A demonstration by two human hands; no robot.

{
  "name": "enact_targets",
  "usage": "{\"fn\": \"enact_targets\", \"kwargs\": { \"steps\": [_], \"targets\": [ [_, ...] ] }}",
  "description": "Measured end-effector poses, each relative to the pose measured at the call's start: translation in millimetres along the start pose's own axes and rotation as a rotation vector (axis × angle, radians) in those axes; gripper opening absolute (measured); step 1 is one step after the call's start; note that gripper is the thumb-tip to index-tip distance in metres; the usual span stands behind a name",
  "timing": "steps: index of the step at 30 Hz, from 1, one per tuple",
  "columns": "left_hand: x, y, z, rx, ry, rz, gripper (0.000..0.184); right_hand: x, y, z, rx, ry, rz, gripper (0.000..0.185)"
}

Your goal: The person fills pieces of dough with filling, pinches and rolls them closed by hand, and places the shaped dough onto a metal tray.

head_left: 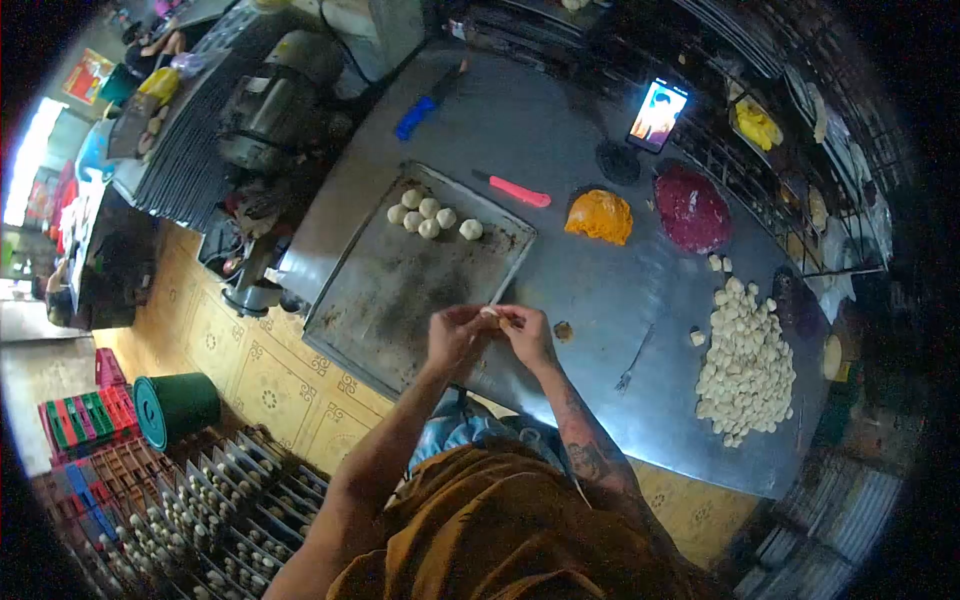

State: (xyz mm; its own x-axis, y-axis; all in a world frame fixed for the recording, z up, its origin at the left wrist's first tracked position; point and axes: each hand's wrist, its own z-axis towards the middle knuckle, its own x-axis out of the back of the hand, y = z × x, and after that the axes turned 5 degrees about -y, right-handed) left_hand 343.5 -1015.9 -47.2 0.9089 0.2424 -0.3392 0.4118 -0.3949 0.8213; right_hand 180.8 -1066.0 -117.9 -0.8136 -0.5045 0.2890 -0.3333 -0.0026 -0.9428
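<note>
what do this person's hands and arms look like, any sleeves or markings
The left hand and right hand are ungloved. No sleeve covers the left forearm or the right forearm, which bears dark tattoos. The top is brown.

The surface (600, 345) is smooth metal, brightly glossy along its near edge. Toward its left edge, the metal tray (385, 300) looks duller, with rough-looking stains. Its balls (429, 209) are smooth and matt, as is the dough (745, 375) at the surface's right edge. The orange mound (599, 217) looks rough, the purple one (692, 207) glossy. The pink knife handle (520, 192) looks plastic; the shirt (480, 530) is matt, creased cloth.
</note>
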Motion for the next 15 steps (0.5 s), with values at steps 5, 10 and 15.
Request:
{"fn": "enact_targets", "kwargs": {
  "steps": [5,10,15],
  "targets": [
    [53,48,78,-0.337,0.225,0.993,0.026,37,-94,-19,-0.337,-0.017,0.73,0.044],
    [71,19,124,-0.826,0.014,1.309,0.041,109,-46,-101,-0.393,0.028,0.506,0.038],
    [61,-9,116,-0.869,0.105,1.499,0.049,229,76,-176,-0.279,0.286,0.215,0.046]
  ]
}}
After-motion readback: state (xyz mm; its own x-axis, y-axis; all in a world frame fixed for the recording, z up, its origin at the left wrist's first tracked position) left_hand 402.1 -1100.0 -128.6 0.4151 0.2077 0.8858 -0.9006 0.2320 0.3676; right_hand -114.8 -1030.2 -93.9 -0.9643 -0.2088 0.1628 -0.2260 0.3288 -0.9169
